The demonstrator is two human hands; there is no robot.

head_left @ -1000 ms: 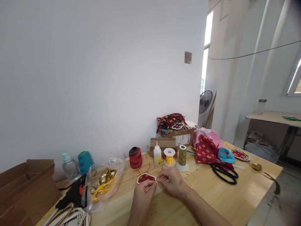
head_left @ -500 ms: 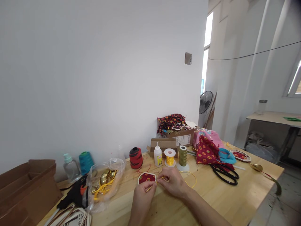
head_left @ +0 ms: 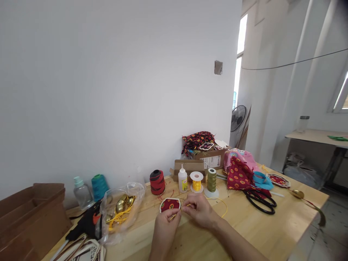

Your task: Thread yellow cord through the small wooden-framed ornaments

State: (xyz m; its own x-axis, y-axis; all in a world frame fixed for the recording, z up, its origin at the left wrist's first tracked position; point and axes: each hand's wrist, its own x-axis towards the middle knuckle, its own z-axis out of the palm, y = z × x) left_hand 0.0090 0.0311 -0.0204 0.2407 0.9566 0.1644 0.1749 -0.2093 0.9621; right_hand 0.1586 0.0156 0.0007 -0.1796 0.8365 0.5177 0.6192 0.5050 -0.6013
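A small red patterned fabric patch point(head_left: 170, 205) with a white scalloped border sits at the table's middle, and my left hand point(head_left: 164, 231) holds its lower edge. My right hand point(head_left: 199, 212) pinches a thin yellow cord point(head_left: 187, 206) close to the patch. The cord's end runs between my fingers and is partly hidden by them. A longer loop of the yellow cord point(head_left: 221, 207) curves along the wood to the right of my right hand. A yellow cord spool point(head_left: 196, 182) stands just beyond my fingers.
The wooden table point(head_left: 258, 221) also holds a glue bottle point(head_left: 182, 180), red and green thread cones, black scissors point(head_left: 259, 201), piled printed fabric point(head_left: 239, 174), a plastic bag of brass bells point(head_left: 119, 208), a black glue gun point(head_left: 87, 223), and cardboard boxes.
The patch has turned slightly and lies flatter between my fingers. Both hands have stayed almost in place, with small finger movements on the cord.
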